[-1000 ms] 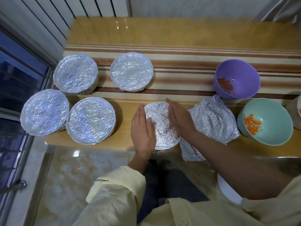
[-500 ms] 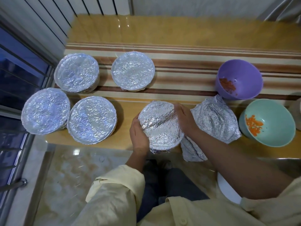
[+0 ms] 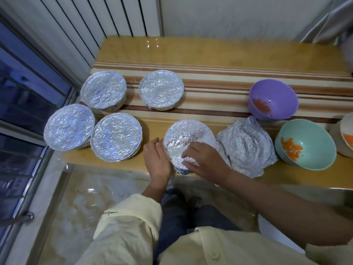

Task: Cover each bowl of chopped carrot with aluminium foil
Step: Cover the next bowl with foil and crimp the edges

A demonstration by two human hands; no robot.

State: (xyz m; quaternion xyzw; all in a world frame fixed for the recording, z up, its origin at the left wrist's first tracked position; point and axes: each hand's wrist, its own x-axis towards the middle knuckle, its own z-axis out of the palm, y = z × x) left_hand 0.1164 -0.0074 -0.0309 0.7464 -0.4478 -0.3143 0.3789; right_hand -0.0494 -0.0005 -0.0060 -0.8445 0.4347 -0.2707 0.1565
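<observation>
One long yellow table (image 3: 210, 52) carries everything, with a striped cloth (image 3: 219, 87) laid along its middle. At its left end stand four bowls sealed flat under foil: the back-left bowl (image 3: 104, 89) and back-right bowl (image 3: 161, 88) on the cloth, and the front-left bowl (image 3: 69, 127) and front-right bowl (image 3: 116, 136) close side by side nearer the person. A loose foil heap (image 3: 246, 146) lies crumpled near the table's front edge. To its right the teal bowl (image 3: 313, 150) stands uncovered, with chopped carrot (image 3: 291, 149) on its inner wall. Behind it the purple bowl (image 3: 277, 98), also uncovered, holds a smaller patch. A white bowl (image 3: 346, 136) with carrot is cut off by the right edge. The middle bowl (image 3: 188, 134), between the front-right bowl and the heap, has foil across its top. The left hand (image 3: 156, 157) lies with straight fingers against that bowl's left side, its grip slack and holding nothing. The right hand (image 3: 206, 159) curls its grip round a crumpled foil edge (image 3: 191, 161) at the bowl's near rim.
</observation>
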